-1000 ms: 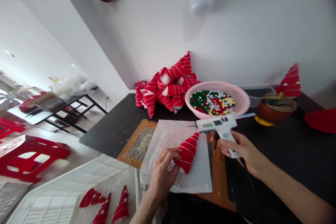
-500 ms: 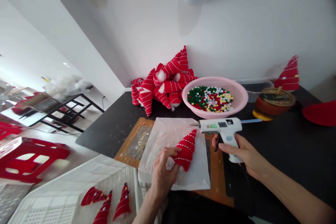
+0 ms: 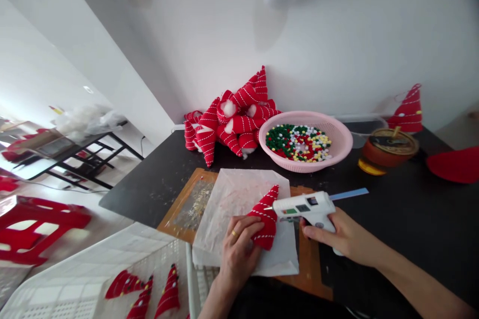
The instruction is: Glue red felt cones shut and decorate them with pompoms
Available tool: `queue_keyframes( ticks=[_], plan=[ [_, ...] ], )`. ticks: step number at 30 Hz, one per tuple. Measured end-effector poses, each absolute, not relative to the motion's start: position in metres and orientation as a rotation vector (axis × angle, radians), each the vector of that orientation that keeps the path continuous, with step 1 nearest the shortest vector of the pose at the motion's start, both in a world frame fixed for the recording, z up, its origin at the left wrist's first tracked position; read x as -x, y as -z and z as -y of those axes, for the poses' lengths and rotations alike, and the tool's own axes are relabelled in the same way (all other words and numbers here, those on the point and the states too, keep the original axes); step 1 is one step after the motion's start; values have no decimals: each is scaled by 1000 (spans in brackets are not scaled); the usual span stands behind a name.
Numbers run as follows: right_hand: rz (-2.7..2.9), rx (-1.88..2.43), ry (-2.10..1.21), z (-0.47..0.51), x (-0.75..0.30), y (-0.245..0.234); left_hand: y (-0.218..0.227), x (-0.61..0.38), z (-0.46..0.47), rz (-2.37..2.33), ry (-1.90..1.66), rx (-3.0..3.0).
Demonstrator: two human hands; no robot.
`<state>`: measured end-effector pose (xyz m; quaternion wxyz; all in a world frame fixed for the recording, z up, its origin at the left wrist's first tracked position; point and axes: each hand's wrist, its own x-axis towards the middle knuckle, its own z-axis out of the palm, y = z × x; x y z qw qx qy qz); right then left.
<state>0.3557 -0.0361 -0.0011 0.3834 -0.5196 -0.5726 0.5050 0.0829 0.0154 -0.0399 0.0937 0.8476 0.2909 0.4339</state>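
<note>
My left hand, with a ring on one finger, grips the lower left side of a red stuffed cone with white stitched stripes. The cone lies on a white paper sheet, its tip pointing away from me. My right hand is closed round the handle of a white glue gun, fingers by the trigger. The gun's metal nozzle is at the cone's upper part, apparently touching it. A blue-tinted glue stick juts from the gun's back.
Behind the paper stand a heap of red striped cones and a pink basket of coloured pompoms. Right of it are a jar of amber liquid and a decorated cone. A white crate holding decorated cones is at lower left.
The glue gun has come down and left, from above the cone's tip onto its upper part, and now tilts. My left fingers have shifted further over the cone.
</note>
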Motion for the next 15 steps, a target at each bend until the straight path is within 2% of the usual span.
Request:
queue_keyframes(
  ticks=[15],
  plan=[
    [1665, 1438, -1168, 43, -348, -8, 42, -84, -15, -880, -1333, -2490]
  ],
)
